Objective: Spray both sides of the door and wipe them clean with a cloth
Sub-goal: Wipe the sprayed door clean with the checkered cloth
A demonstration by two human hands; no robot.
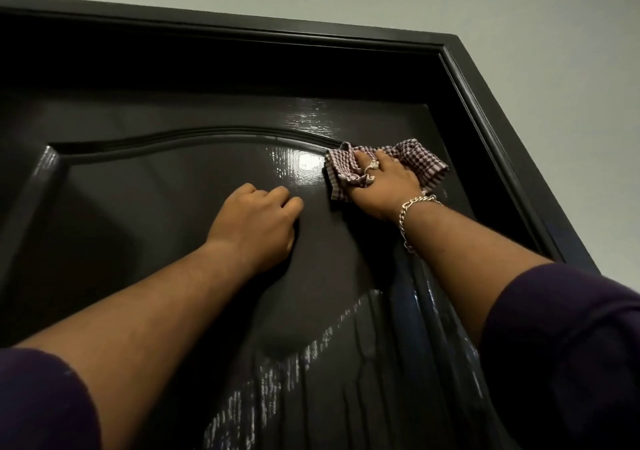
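- The right hand is gripping a checked cloth, its fingers curling over the bunched fabric and pressing it flat against the door.
- A ring is showing on one finger of that hand, and a chain bracelet is hanging round the wrist.
- The cloth is lying high on the door, at the right end of the arched moulding, with folds sticking out on both sides of the hand.
- The left hand is resting on the raised panel just left of the cloth, its fingers curling under into a loose fist and holding nothing; the knuckles are touching the door.
- Both forearms are reaching up from the bottom corners, with dark purple sleeves pushed back above the elbows.
- The door is dark and glossy, catching a bright glare spot just left of the cloth and streaky reflections lower down.
- A dark frame is running round the top and right of the door, and a pale wall is standing behind it.
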